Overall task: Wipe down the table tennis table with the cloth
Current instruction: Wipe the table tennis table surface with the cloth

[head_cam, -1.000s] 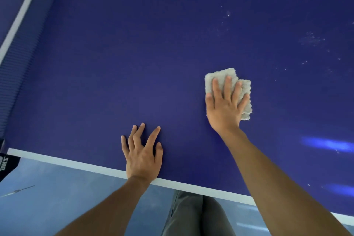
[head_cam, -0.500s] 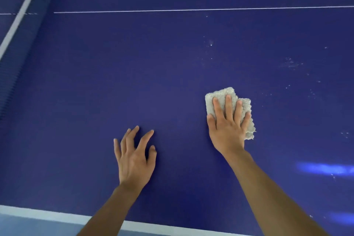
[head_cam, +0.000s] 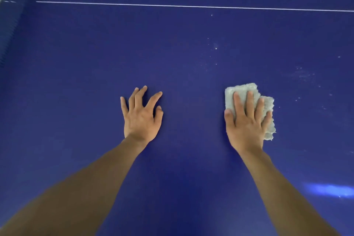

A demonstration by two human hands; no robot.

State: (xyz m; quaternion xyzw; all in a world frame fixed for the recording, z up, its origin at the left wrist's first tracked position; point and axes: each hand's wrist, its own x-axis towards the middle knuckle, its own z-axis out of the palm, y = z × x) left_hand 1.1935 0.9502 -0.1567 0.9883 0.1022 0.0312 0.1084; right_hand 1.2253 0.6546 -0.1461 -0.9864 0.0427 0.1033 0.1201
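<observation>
A folded pale cloth (head_cam: 251, 101) is pressed flat against the blue table tennis table (head_cam: 95, 63) by the right hand (head_cam: 246, 122), its fingers laid straight over the fabric rather than curled round it, at the right of centre in the frame. The left hand (head_cam: 141, 115) is rested open on the bare surface at centre left, fingers spread and slightly arched, well apart from the cloth. A thin white line (head_cam: 191, 6) is seen across the upper frame, and pale specks (head_cam: 215, 48) are scattered above and to the right of the cloth.
</observation>
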